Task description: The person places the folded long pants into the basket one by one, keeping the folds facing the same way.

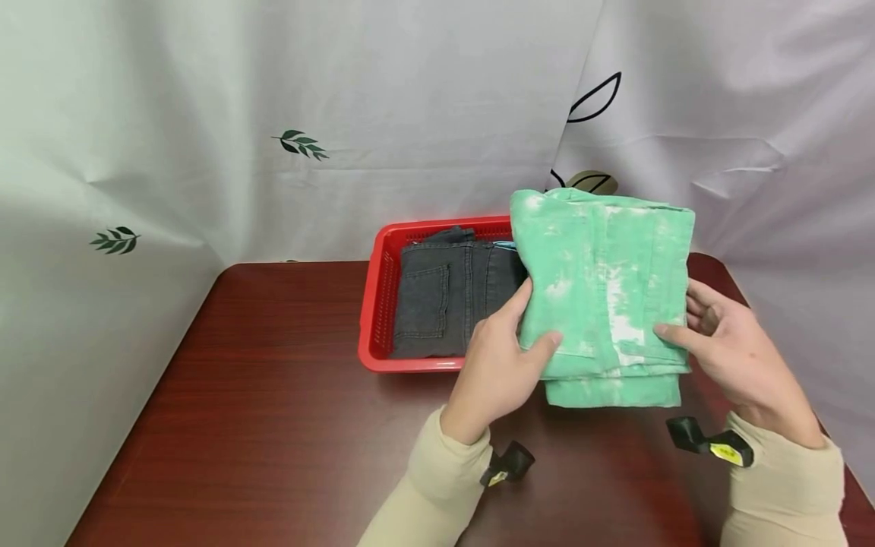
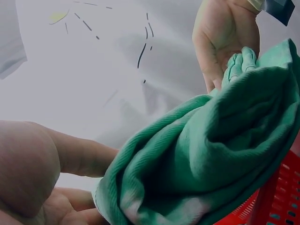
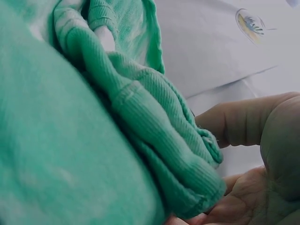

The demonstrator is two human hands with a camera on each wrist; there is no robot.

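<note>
Both hands hold up a folded pair of green jeans (image 1: pixel 574 296) with white blotches, raised above the table's right half. On its left edge, my left hand (image 1: pixel 499 357) pinches the bundle, thumb on the front and fingers behind. My right hand (image 1: pixel 738 349) grips the opposite edge the same way, its thumb on the front. Thick folded layers (image 2: pixel 187 140) of the green denim show from the side in the left wrist view. In the right wrist view, stacked seams (image 3: pixel 154 126) lie between thumb and fingers. The bundle hides the right part of a red basket (image 1: pixel 376 304).
Folded dark grey jeans (image 1: pixel 427 304) lie in the basket, with a bit of light blue (image 1: pixel 504 245) beside them. Beneath is a reddish-brown wooden table (image 1: pixel 260 410). A white curtain (image 1: pixel 410 114) with leaf prints hangs behind and along the sides.
</note>
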